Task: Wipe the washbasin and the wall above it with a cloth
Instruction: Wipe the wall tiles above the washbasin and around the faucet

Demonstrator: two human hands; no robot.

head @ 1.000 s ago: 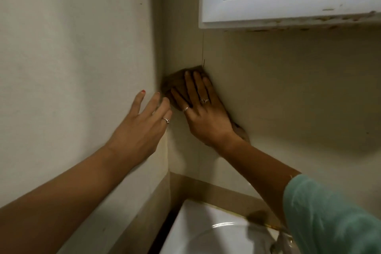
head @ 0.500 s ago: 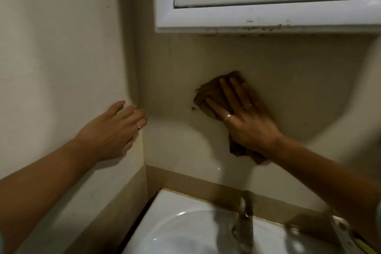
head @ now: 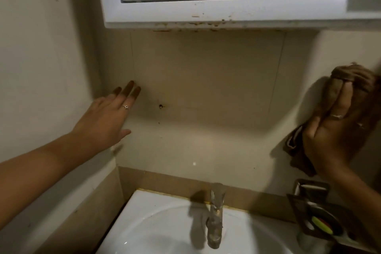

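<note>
One cloth (head: 350,80), one washbasin (head: 156,229), two hands, one tap (head: 215,216)

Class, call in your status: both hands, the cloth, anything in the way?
Left hand open, at the wall. Right hand pressing brown cloth on wall. Washbasin untouched. Tap below; path clear.

The washbasin (head: 156,231) sits below the wall (head: 206,88), with the tap (head: 215,216) at its rear edge. A mirror cabinet (head: 226,12) hangs above. The left hand (head: 103,121) lies near the corner; the right hand (head: 338,134) presses the cloth (head: 350,76) against the wall far right, above a soap dish (head: 321,222).
</note>
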